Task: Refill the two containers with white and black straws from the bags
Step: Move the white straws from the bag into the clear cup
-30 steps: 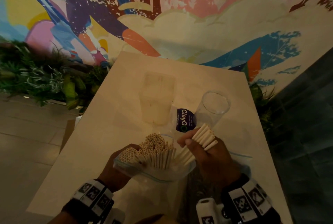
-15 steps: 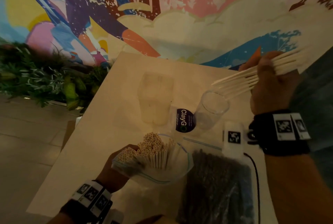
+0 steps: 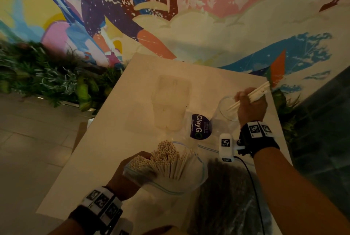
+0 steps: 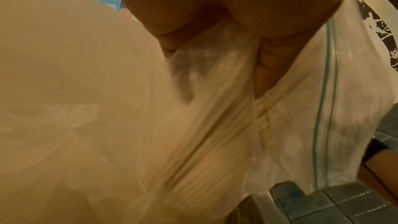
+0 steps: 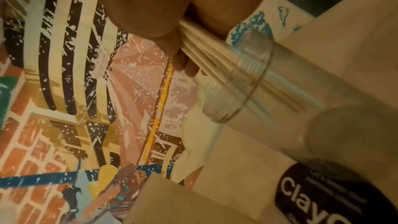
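My right hand (image 3: 250, 107) grips a small bunch of white straws (image 3: 253, 93), tilted, with their lower ends inside the mouth of a clear round container (image 3: 225, 113). The right wrist view shows those straws (image 5: 217, 55) passing the container's rim (image 5: 247, 81). My left hand (image 3: 130, 174) holds a clear zip bag (image 3: 181, 187) upright near the table's front; many white straws (image 3: 166, 157) stick out of its open top. In the left wrist view the fingers (image 4: 264, 67) bunch the bag's plastic (image 4: 215, 108). A bag of black straws (image 3: 227, 200) lies flat to its right. A second clear container (image 3: 172, 102) stands further back.
The table (image 3: 113, 130) is pale, with its far edge against a painted wall. A dark round ClayGo label (image 3: 200, 126) sits between the containers. Green plants (image 3: 47, 79) line the left side. A cable (image 3: 251, 181) runs from the right wrist over the black straw bag.
My right hand pulled a bunch of white straws out of the bag, swung it up and to the right, then lowered it so the ends enter the round container. The left hand stayed on the bag.
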`<state>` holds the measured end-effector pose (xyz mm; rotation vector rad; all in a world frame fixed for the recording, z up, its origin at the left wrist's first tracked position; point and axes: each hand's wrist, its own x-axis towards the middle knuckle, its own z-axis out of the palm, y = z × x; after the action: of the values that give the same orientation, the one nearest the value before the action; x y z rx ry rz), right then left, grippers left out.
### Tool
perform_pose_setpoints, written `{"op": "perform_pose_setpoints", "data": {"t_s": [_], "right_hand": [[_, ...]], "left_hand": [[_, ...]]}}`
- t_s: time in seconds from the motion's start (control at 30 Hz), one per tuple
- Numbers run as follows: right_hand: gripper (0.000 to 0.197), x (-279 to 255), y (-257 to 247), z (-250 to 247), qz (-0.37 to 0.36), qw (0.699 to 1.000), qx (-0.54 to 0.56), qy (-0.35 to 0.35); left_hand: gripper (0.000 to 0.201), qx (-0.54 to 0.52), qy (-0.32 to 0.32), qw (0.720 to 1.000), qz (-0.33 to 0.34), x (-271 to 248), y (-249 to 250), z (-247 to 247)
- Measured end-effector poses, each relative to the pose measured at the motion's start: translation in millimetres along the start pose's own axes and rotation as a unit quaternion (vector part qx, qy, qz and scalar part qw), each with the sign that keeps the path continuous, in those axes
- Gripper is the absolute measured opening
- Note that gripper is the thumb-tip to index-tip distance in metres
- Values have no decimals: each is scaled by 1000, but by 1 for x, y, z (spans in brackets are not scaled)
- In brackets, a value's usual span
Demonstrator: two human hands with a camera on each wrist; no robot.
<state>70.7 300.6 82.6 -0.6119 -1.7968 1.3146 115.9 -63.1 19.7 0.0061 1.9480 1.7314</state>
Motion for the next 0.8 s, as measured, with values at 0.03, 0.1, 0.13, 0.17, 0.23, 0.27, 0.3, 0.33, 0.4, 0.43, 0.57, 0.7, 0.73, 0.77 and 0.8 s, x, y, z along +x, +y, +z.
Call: {"op": "perform_pose_setpoints", "data": {"t_s": [0.03,0.1,0.13,0.17,0.23,0.27,0.3,0.33,0.4,0.43,0.57,0.7,0.73,0.77,0.8], "right_hand": [[13,-1,3,0,14,1000,-16,-7],[14,-4,4,-1,42,998,-42,-18],[16,-4,5,-1,50,997,-51,-18],[17,-3,5,-1,54,997,-61,-14],[16,-3,2,-3,64,995,-71,-11],[13,-3,3,-4,67,995,-75,-15],[13,-4,0,-3,67,994,-79,-19],[16,-5,-2,-4,67,994,-87,-22],[24,-7,-5,-4,63,994,-90,-29],[27,-7,-7,-5,62,994,-89,-29],[34,-7,-8,-4,80,995,-61,-16],[39,-9,-5,-7,83,992,-80,-41],[35,-10,-6,-7,74,990,-109,-55],[31,-9,-6,-9,66,986,-141,-62],[32,-10,-9,-10,67,982,-166,-63]], "left_hand": [[52,16,-16,1000,6,-1,2,0],[65,-6,-10,1000,27,-4,6,3],[67,5,5,999,36,-2,6,4],[62,8,-5,999,36,-2,12,8],[39,8,-10,999,49,-6,25,13],[28,-2,-27,998,61,-8,23,13],[26,-2,-40,997,67,-9,24,14],[27,-3,-44,996,75,-8,19,12],[26,-36,-20,997,62,-4,11,11],[39,-52,-11,997,50,-4,6,7],[12,-3,-27,995,97,-6,15,6],[24,36,-48,992,110,-2,6,1],[25,31,-44,993,104,1,4,1],[30,19,-31,994,101,2,1,1],[45,4,-24,996,90,6,-4,1]]}}
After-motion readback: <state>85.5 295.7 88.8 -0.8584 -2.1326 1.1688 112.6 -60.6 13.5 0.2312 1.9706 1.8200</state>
